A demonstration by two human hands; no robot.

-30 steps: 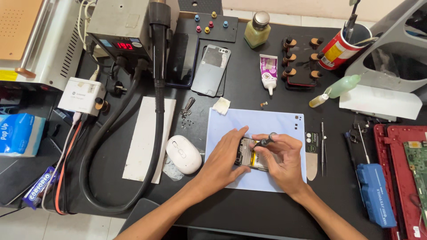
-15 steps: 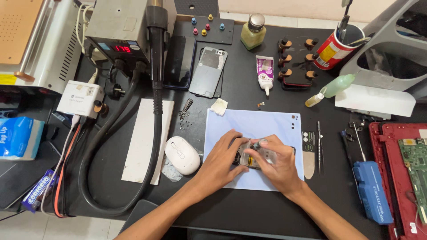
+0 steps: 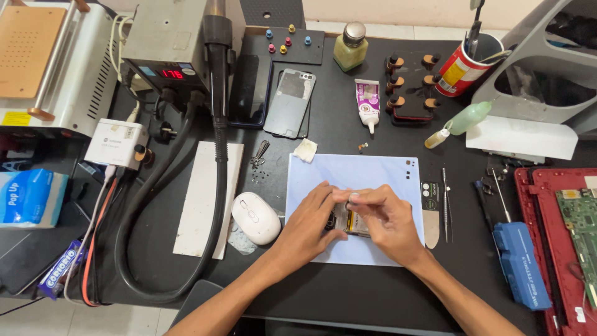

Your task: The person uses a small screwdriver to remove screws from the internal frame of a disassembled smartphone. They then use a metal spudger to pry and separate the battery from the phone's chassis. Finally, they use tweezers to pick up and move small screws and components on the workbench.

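Note:
Both my hands meet over a small opened phone body [image 3: 349, 223] lying on a pale blue sheet [image 3: 354, 174] on the black bench. My left hand [image 3: 308, 227] grips the phone's left edge with its fingers curled over it. My right hand [image 3: 385, 218] presses down on the phone's top with fingertips pinched together; the hands hide most of the phone. Only a yellowish and dark inner part shows between them.
A white mouse [image 3: 255, 216] lies left of my hands. A hot-air station [image 3: 168, 50] with its thick black hose [image 3: 217, 155] stands at back left. A grey phone back cover [image 3: 291, 102], glue tube [image 3: 367, 102], red can [image 3: 459, 65], tweezers [image 3: 445, 199] and blue case [image 3: 521, 264] surround the sheet.
My two hands have drawn closer together over the phone, the right fingertips now pinched against the left fingers. The view has shifted slightly.

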